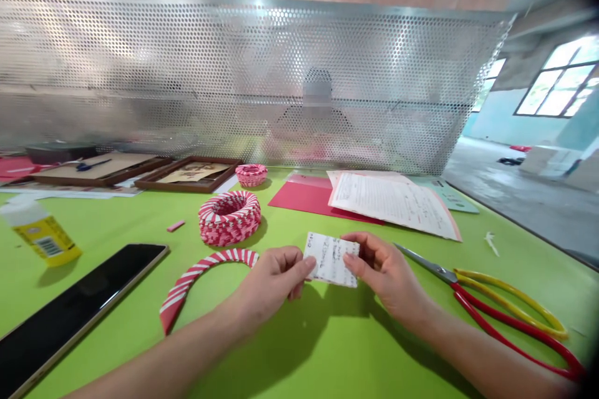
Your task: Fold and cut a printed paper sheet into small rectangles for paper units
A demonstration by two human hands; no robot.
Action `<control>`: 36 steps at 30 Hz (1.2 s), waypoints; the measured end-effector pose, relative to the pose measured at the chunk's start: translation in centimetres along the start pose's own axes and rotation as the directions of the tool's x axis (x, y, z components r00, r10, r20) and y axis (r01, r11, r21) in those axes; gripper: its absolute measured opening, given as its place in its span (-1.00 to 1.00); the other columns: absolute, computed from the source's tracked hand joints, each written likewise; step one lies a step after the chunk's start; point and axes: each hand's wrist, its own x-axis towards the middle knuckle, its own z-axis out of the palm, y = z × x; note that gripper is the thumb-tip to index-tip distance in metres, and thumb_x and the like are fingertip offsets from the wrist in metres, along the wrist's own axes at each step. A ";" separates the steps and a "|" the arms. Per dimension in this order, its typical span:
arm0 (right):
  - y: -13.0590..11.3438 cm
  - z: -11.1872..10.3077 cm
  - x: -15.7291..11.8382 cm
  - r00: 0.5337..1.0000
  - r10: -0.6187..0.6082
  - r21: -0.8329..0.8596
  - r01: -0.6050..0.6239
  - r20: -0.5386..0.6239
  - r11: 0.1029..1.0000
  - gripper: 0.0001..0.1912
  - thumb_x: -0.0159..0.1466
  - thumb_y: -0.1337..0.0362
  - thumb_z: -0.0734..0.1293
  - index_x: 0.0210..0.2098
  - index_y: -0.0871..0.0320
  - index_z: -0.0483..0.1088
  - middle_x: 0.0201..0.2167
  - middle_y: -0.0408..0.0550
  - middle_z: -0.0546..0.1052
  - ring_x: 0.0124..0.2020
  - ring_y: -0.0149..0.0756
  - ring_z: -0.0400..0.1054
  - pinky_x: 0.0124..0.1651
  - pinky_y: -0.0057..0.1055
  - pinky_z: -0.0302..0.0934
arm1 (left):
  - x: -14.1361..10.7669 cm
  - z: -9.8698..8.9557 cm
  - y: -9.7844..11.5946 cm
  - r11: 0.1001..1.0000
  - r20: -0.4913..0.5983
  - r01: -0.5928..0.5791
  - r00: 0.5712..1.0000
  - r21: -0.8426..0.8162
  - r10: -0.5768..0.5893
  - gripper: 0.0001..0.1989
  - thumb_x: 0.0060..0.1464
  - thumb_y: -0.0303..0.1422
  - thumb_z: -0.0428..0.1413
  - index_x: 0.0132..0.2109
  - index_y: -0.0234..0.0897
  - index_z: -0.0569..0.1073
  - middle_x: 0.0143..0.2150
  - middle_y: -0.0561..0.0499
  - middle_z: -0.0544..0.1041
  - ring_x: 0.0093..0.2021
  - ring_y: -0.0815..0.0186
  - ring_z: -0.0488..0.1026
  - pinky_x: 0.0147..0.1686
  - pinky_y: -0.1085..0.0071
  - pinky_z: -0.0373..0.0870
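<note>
A small folded white paper (330, 259) with handwriting is held between both hands above the green table. My left hand (281, 271) pinches its left edge between thumb and fingers. The right edge is gripped by my right hand (377, 265), its thumb on the front. Just left of my left hand, a curved red-and-white folded paper strip (201, 274) lies on the table. Behind it stands a thick red-and-white paper ring (229, 218), with a smaller one (251, 174) farther back.
Scissors (452, 276) with red and yellow handles lie at right. A phone (79, 312) and glue bottle (44, 234) are at left. Red paper (304, 196) and written sheets (388, 202) lie behind the hands. Wooden trays (187, 187) stand before a perforated metal screen (210, 75).
</note>
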 end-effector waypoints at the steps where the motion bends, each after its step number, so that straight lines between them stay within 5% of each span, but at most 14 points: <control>1: 0.0 0.0 0.0 1.000 0.004 0.011 -0.004 -0.001 1.000 -0.74 0.07 0.24 0.32 -0.25 0.14 0.28 -0.46 -0.15 0.41 -0.35 -0.31 0.30 -0.28 -0.35 0.18 | 0.0 0.0 0.0 1.000 -0.002 -0.027 1.000 0.001 0.027 -0.65 -0.07 -0.20 0.08 -0.65 -0.32 0.26 -0.74 0.16 0.20 -0.71 0.53 0.05 -0.68 0.54 -0.06; 4: 0.0 0.1 0.0 0.999 0.051 0.060 -0.051 -0.003 0.997 -0.76 0.06 0.25 0.33 -0.27 0.15 0.28 -0.42 -0.13 0.44 -0.35 -0.32 0.31 -0.27 -0.37 0.17 | -0.1 0.0 0.0 0.990 0.043 -0.098 0.994 -0.102 0.102 -0.69 -0.01 -0.20 0.02 -0.57 -0.33 0.36 -0.69 0.11 0.29 -0.65 0.48 0.17 -0.58 0.52 0.09; 6: 0.0 0.0 0.0 0.992 0.124 0.130 -0.126 0.018 0.983 -0.76 0.05 0.26 0.33 -0.28 0.16 0.28 -0.42 -0.11 0.46 -0.37 -0.33 0.32 -0.26 -0.37 0.17 | -0.1 0.0 0.0 0.971 0.073 -0.115 0.988 -0.212 0.133 -0.77 -0.03 -0.23 0.06 -0.30 -0.33 0.41 -0.59 0.07 0.38 -0.57 0.44 0.27 -0.50 0.50 0.17; 10: -0.2 0.1 -0.2 0.965 0.246 0.296 -0.263 0.093 0.918 -0.77 0.06 0.28 0.33 -0.28 0.18 0.29 -0.42 -0.09 0.47 -0.38 -0.32 0.34 -0.24 -0.34 0.16 | -0.2 0.3 -0.1 0.925 0.139 -0.082 0.980 -0.372 0.143 -0.33 -0.25 -0.41 0.24 0.05 -0.24 0.15 -0.28 -0.03 0.44 -0.32 0.31 0.38 -0.36 0.43 0.27; 20: -0.4 0.4 -0.4 0.946 0.265 0.291 -0.311 0.189 0.905 -0.74 0.10 0.27 0.30 -0.19 0.18 0.35 -0.38 -0.06 0.49 -0.36 -0.34 0.35 -0.22 -0.37 0.16 | -0.4 0.4 -0.2 0.908 0.173 -0.087 0.970 -0.410 0.172 -0.51 -0.23 -0.53 0.21 -0.10 -0.26 0.25 -0.43 0.09 0.42 -0.47 0.43 0.33 -0.48 0.49 0.33; 36: -0.4 0.3 0.0 0.938 0.339 0.403 -0.340 0.076 0.850 -0.87 0.13 0.34 0.27 -0.32 0.21 0.42 -0.51 -0.12 0.49 -0.51 -0.48 0.32 -0.43 -0.59 0.18 | -0.7 0.8 -0.7 0.905 0.232 -0.122 0.945 -0.408 0.231 -0.36 -0.13 -0.47 0.16 0.09 -0.19 0.07 -0.39 0.05 0.40 -0.44 0.41 0.31 -0.44 0.45 0.32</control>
